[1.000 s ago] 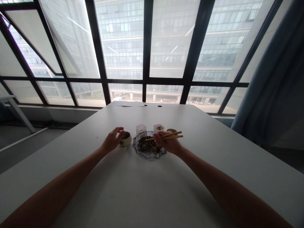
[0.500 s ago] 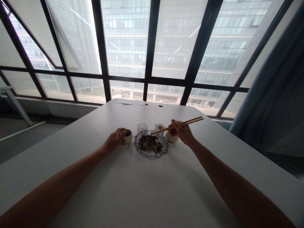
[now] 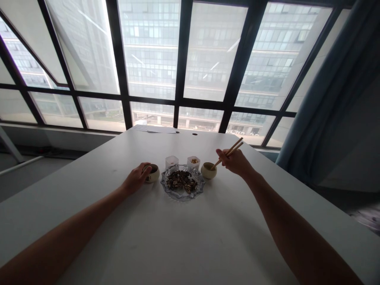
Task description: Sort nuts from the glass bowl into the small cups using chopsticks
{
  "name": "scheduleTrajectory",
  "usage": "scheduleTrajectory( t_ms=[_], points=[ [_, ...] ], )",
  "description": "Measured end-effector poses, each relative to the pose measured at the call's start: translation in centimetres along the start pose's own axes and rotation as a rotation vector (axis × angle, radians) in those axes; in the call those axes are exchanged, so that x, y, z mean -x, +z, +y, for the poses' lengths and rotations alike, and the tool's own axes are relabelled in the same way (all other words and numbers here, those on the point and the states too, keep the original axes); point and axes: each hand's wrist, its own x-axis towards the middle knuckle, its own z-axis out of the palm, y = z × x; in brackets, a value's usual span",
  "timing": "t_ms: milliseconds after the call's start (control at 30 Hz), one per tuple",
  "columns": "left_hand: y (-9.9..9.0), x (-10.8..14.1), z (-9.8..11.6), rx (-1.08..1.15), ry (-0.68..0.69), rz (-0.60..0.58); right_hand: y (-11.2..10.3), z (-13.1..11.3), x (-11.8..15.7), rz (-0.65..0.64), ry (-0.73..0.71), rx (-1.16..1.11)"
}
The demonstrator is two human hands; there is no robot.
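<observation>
My left hand (image 3: 137, 177) is closed around the side of a small cream cup (image 3: 153, 175) with dark writing on it. In my right hand (image 3: 234, 160) is a pair of wooden chopsticks (image 3: 232, 149), their tips dipping into a second cream cup (image 3: 209, 172) at the right. Whether the tips pinch anything is hidden inside that cup. Between the two cups stands a scalloped clear glass dish (image 3: 181, 196) with a heap of dark striped seeds (image 3: 181, 180), probably sunflower seeds.
Behind the dish are two small translucent containers, the left one (image 3: 171, 160) and the right one (image 3: 191, 163), which holds yellowish-brown pieces. White paper (image 3: 157, 129) lies at the far table edge near two round holes. A blue curtain (image 3: 320, 114) hangs at the right.
My right hand has swung the chopstick tips from above the seed dish rightward into the right cup. My left hand still grips its cup. The whole view has shifted slightly.
</observation>
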Motion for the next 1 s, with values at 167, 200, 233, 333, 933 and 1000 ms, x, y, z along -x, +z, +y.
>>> scheduleTrajectory(
  t_ms=[167,200,233,333,933,1000],
  points=[
    [0.0,-0.1,-0.1,-0.01,-0.011,-0.013,-0.6,-0.3,0.1,0.103,0.054,0.02],
    [0.1,-0.1,-0.2,-0.009,-0.009,-0.012,-0.7,-0.4,0.1,0.109,0.06,0.021],
    [0.1,-0.1,-0.2,-0.008,-0.005,-0.009,-0.8,-0.4,0.1,0.099,0.069,0.022],
    [0.1,0.0,-0.2,-0.005,0.003,-0.003,-0.9,-0.7,0.1,0.071,0.092,0.025],
    [0.1,0.0,-0.1,-0.018,-0.007,-0.022,8.0,-3.2,2.1,-0.207,-0.11,-0.582],
    [0.1,0.1,0.0,-0.018,-0.008,-0.016,8.3,-2.9,2.2,-0.217,-0.119,-0.576]
  ],
)
